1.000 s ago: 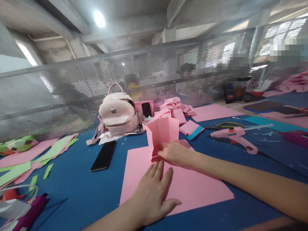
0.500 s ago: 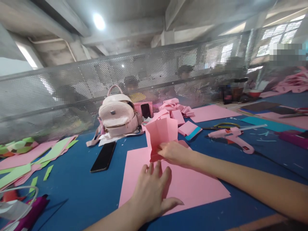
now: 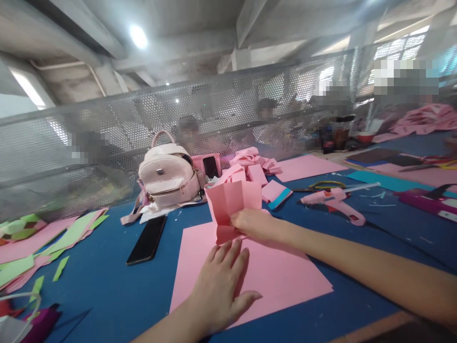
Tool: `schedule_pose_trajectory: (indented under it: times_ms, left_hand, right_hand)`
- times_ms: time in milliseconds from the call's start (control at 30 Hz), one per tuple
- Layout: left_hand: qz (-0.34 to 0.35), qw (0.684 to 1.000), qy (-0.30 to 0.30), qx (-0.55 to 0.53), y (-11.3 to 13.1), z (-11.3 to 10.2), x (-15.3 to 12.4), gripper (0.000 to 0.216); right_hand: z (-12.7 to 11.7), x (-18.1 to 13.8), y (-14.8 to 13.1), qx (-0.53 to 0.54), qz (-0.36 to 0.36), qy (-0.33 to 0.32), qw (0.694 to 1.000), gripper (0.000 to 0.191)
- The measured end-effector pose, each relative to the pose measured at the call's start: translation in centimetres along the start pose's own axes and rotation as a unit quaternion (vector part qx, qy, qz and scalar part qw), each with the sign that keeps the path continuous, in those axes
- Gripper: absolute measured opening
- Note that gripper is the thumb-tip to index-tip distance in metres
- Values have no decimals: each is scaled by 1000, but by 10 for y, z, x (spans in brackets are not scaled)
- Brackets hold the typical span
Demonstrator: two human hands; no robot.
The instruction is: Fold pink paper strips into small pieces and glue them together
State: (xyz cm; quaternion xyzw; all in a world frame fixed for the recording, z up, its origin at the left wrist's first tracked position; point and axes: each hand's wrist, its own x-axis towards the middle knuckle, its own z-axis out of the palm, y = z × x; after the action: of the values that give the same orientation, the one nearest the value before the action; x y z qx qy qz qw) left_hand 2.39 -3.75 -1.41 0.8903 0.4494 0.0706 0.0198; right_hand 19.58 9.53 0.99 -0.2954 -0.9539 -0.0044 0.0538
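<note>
So, centre of the frame: the right hand (image 3: 250,223) comes in from the lower right edge on a long bare forearm and pinches the folded pink paper (image 3: 233,202) at its lower right corner, fingers closed on it. The paper stands pretty much upright with a few vertical creases, its bottom flap resting on the big pink sheet (image 3: 285,281).

The left hand (image 3: 221,286) comes up from the bottom middle and lies flat, palm down, on that sheet. Its fingers are stretched out and a bit apart, thumb off to the right, and the fingertips sit just below the folded piece. Can't tell if they actually touch it.

The sheet lies flat on the blue surface (image 3: 107,286). Just left of it is a black phone (image 3: 147,239), face up. Behind that, upper middle, there's a pale pink backpack (image 3: 167,175), and beside it a heap of folded pink pieces (image 3: 254,159).

On the right side of the frame a pink glue gun (image 3: 333,202) lies on its side, well apart from the hands.

At the far left edge there are green and pink paper strips (image 3: 67,233) in a loose pile. A perforated metal screen (image 3: 107,138) runs along the back of the surface, with blurred people behind it.
</note>
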Motion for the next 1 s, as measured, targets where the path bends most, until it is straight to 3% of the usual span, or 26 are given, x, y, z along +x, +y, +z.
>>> schedule_pose_trajectory:
  times_ms: [233, 367, 433, 500, 600, 700, 833, 1000]
  left_hand:
    - [0, 1000, -8, 8, 2, -4, 2, 82]
    - [15, 1000, 6, 17, 1, -8, 5, 81]
    - [28, 999, 13, 24, 1, -8, 9, 81]
    - [37, 999, 15, 29, 1, -8, 14, 81]
    - [35, 999, 4, 26, 2, -8, 24, 82]
    - [26, 999, 2, 23, 4, -8, 31, 79]
    - [21, 1000, 2, 19, 5, -6, 34, 68]
    - [13, 1000, 6, 20, 4, -2, 35, 77]
  right_hand:
    - [0, -1, -1, 2, -5, 8, 1000, 12]
    - [-14, -9, -5, -7, -7, 23, 1000, 11]
    - [-26, -18, -6, -10, -20, 60, 998, 15]
    - [-35, -30, -5, -13, -29, 146, 989, 19]
    - [-36, -47, -1, -15, 4, 221, 975, 37]
    - [-22, -56, 7, 0, 68, 198, 978, 48]
    - [-1, -55, 16, 33, 164, 118, 979, 52]
    - [5, -49, 15, 79, 166, 97, 978, 35]
